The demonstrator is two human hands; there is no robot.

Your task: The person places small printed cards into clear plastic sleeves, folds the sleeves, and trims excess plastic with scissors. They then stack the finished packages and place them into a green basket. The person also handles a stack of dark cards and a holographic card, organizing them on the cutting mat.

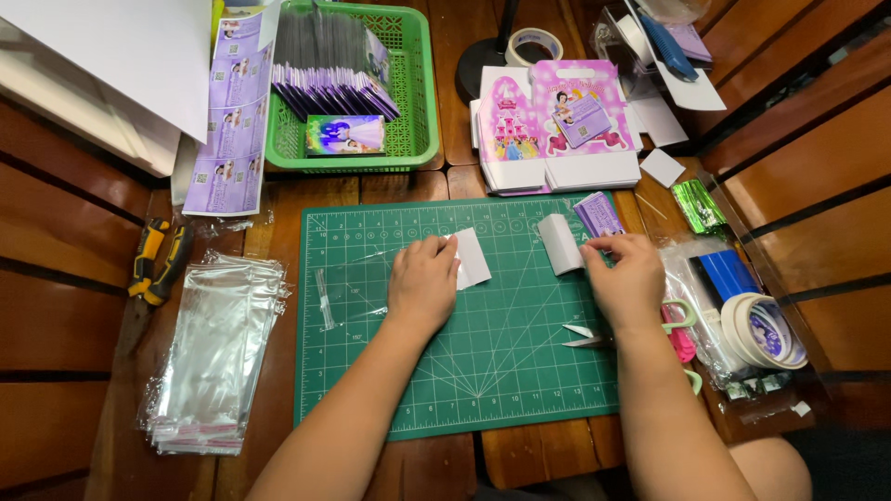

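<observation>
My left hand rests palm down on the green cutting mat, its fingers pressing a small white card. My right hand lies at the mat's right edge, fingertips pinching the end of a white folded card piece, beside a small purple printed card. A thin clear plastic strip lies on the mat left of my left hand.
Scissors with pink handles lie by my right wrist. A stack of clear bags and pliers lie left of the mat. Behind it stand a green basket of purple cards and flat pink boxes. Tape rolls sit right.
</observation>
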